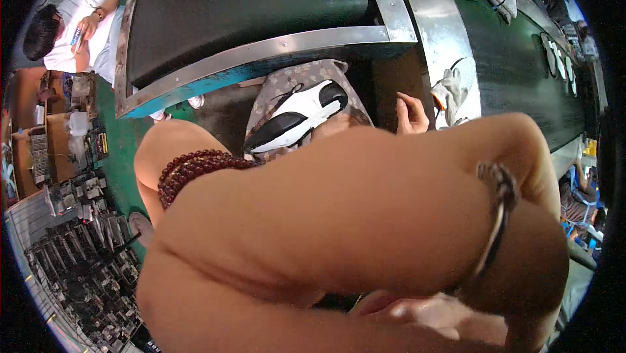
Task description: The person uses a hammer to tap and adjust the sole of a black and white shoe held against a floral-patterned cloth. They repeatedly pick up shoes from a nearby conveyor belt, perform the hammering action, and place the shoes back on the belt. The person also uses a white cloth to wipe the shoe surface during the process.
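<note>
Very close to the camera, my bare forearms [326, 209] cross and fill the lower middle of the view. Dark red bead strands [199, 169] circle one arm at the left, and a silver bracelet [499, 216] sits at the right. Past the arm, a few slightly bent fingers [411, 115] show; whose hand they belong to I cannot tell. Pink skin, perhaps part of a hand [424, 310], appears blurred at the bottom. A black and white shoe [297, 121] lies on a grey flowered cloth [267, 95], with no finger seen gripping it; the arm hides its near side.
A dark belt with a metal frame [280, 53] runs across the far side. Whitish work gloves [450, 95] lie on a metal ledge at the right, beside a green belt carrying several shoe soles [554, 56]. A person in white [88, 33] sits far left, above shelves [49, 131] and stacked dark metal parts [85, 255].
</note>
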